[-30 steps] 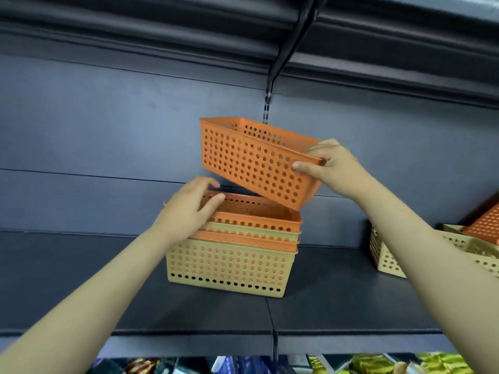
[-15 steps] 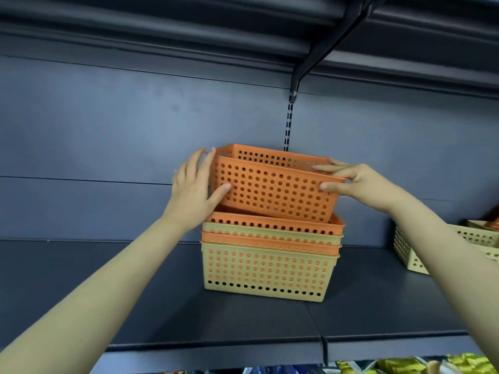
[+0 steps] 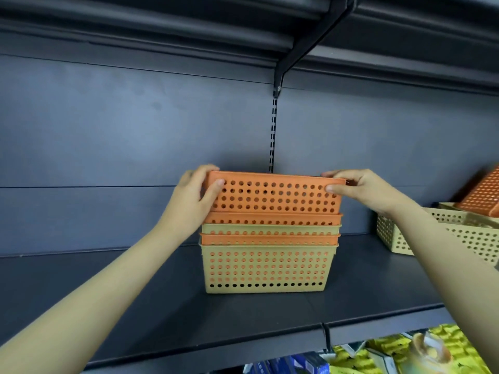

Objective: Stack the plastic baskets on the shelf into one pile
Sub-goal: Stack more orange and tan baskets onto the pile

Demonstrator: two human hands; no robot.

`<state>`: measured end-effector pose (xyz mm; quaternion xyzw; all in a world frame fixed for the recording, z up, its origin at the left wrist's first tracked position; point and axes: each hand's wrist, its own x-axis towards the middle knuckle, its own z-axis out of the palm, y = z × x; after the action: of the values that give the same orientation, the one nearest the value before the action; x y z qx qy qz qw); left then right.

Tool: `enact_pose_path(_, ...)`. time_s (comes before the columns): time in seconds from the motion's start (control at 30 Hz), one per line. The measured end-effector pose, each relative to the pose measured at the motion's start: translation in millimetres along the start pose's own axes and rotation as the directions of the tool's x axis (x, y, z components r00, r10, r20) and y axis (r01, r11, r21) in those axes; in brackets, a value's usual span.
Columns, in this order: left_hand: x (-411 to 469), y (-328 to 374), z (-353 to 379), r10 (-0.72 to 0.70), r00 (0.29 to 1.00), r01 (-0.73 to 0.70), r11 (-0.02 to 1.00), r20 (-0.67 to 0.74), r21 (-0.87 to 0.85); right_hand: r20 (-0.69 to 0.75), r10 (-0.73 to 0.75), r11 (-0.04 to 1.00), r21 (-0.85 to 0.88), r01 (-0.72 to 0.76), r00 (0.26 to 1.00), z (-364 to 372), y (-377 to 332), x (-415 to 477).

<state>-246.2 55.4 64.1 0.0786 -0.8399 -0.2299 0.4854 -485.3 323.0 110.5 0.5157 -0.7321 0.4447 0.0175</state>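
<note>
A pile of nested perforated plastic baskets (image 3: 267,268) stands on the dark shelf (image 3: 135,292), beige and orange in turn. The top orange basket (image 3: 272,195) sits level in the pile, part of its wall still above the basket below. My left hand (image 3: 194,201) grips its left end, fingers over the rim, thumb on the front. My right hand (image 3: 361,188) holds its right end the same way.
At the right edge a beige basket (image 3: 405,233) stands on the shelf with a tilted orange basket (image 3: 483,193) in it. A slotted upright and bracket (image 3: 274,125) run above the pile. The upper shelf hangs overhead. Packaged goods (image 3: 391,352) lie on the shelf below.
The orange basket, held tilted in the air by my right hand, came down level into the pile. My left hand moved from the pile's rim onto the basket's left end.
</note>
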Motion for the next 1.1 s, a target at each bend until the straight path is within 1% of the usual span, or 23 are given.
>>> enact_pose_path(0.07,-7,-7,3,-0.055,0.999,0.055,0.998,0.003,0.033,-0.008,-0.018,1.0,-0.01,0.018,1.0,6,2,-4)
enact_pose_path(0.13,-16,-13,6,-0.062,0.997,0.068,0.989,-0.054,0.133,0.009,-0.033,0.998,-0.05,0.034,0.999,14,2,-10)
enact_pose_path(0.2,-20,-14,6,0.034,0.991,-0.003,0.973,-0.13,0.232,0.077,-0.022,0.989,-0.141,0.033,0.997,23,-3,-15)
enact_pose_path(0.23,-17,-12,5,0.088,0.988,-0.053,0.966,-0.126,0.254,0.105,-0.024,0.977,-0.209,0.046,0.994,28,-6,-16)
enact_pose_path(0.27,-13,-9,6,0.127,0.988,-0.101,0.961,-0.089,0.256,0.103,-0.035,0.957,-0.284,0.063,0.994,35,-10,-16)
enact_pose_path(0.3,-8,-6,8,0.16,0.987,-0.148,0.954,-0.025,0.261,0.068,-0.059,0.929,-0.362,0.079,0.996,42,-13,-14)
enact_pose_path(0.33,-4,-2,12,0.195,0.98,-0.199,0.929,0.046,0.311,0.016,-0.095,0.893,-0.44,0.092,0.995,49,-13,-11)
enact_pose_path(0.37,-2,0,18,0.241,0.966,-0.256,0.876,0.09,0.409,-0.049,-0.14,0.845,-0.527,0.094,0.989,57,-11,-9)
enact_pose_path(0.4,-1,0,24,0.286,0.953,-0.295,0.807,0.099,0.511,-0.117,-0.182,0.787,-0.612,0.073,0.976,65,-7,-8)
enact_pose_path(0.43,-1,2,28,0.313,0.947,-0.299,0.758,0.079,0.58,-0.18,-0.221,0.74,-0.671,0.044,0.959,70,-2,-7)
enact_pose_path(0.47,-1,3,31,0.327,0.943,-0.294,0.734,0.061,0.612,-0.227,-0.248,0.719,-0.694,0.022,0.942,73,5,-7)
enact_pose_path(0.53,-1,3,38,0.365,0.931,-0.277,0.725,-0.011,0.631,-0.27,-0.267,0.719,-0.695,0.005,0.925,73,13,-5)
enact_pose_path(0.63,3,7,48,0.403,0.911,-0.268,0.734,-0.083,0.624,-0.272,-0.301,0.711,-0.703,0.025,0.914,68,20,0)
enact_pose_path(0.77,6,18,67,0.439,0.894,-0.292,0.726,-0.092,0.623,-0.294,-0.298,0.721,-0.693,0.012,0.908,55,35,2)
enact_pose_path(0.93,13,35,102,0.451,0.888,-0.294,0.712,-0.094,0.637,-0.304,-0.294,0.748,-0.663,0.02,0.906,28,64,2)
enact_pose_path(1.1,19,56,135,0.45,0.889,-0.292,0.698,-0.084,0.653,-0.283,-0.289,0.779,-0.624,0.053,0.914,-2,93,6)
